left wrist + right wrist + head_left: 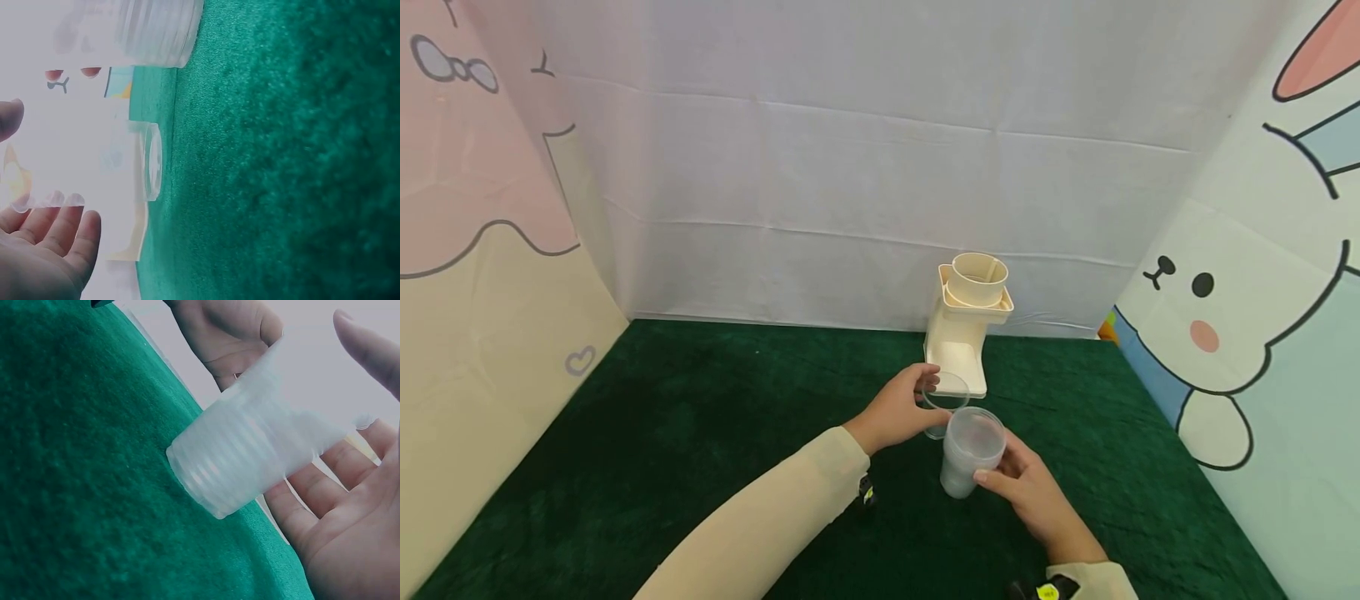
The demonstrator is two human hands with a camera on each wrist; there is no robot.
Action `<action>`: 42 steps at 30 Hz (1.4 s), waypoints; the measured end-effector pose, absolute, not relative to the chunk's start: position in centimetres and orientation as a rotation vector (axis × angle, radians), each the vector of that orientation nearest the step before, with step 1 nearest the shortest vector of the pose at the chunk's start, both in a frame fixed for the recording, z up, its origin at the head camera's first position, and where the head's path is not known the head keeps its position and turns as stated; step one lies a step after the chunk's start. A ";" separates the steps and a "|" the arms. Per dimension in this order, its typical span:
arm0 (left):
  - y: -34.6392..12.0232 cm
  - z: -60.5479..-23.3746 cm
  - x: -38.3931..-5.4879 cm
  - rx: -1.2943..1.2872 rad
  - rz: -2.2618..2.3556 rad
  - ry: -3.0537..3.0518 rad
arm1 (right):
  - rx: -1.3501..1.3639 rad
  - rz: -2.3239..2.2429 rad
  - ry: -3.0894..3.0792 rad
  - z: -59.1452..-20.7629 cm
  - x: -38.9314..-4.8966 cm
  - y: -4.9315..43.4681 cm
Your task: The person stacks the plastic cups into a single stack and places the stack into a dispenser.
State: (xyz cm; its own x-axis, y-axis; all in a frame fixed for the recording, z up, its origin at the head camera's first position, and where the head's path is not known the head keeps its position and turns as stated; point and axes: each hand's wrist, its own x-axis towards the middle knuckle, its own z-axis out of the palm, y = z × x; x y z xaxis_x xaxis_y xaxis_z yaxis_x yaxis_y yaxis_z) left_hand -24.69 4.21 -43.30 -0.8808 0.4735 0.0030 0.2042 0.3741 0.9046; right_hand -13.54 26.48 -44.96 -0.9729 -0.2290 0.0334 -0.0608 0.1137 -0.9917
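Observation:
My left hand (904,407) holds a single clear plastic cup (945,393) by its sides, thumb on the near side and fingers beyond it. In the left wrist view, that see-through cup (152,161) shows between the thumb and the curled fingers. My right hand (1032,492) grips a stack of nested translucent plastic cups (970,454), just right of the single cup and nearer to me. The stack's ridged lower part (219,465) is tilted in the right wrist view. A cream plastic stand (958,350) with a round collar on top stands just beyond the left hand.
A dark green cloth (715,433) covers the tabletop. Behind the stand hangs a pale curtain (820,183). Printed cartoon panels (1247,333) flank the table on both sides.

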 end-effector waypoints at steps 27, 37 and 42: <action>4.1 -43.0 -24.4 0.636 1.488 2.410 | -0.352 -1.974 2.278 -45.4 -13.6 26.7; 3.9 -42.5 -24.1 0.623 1.473 2.422 | -0.343 -1.959 2.289 -45.4 -13.6 26.6; 3.7 -42.4 -24.2 0.631 1.467 2.431 | -0.324 -1.955 2.293 -45.4 -13.6 26.6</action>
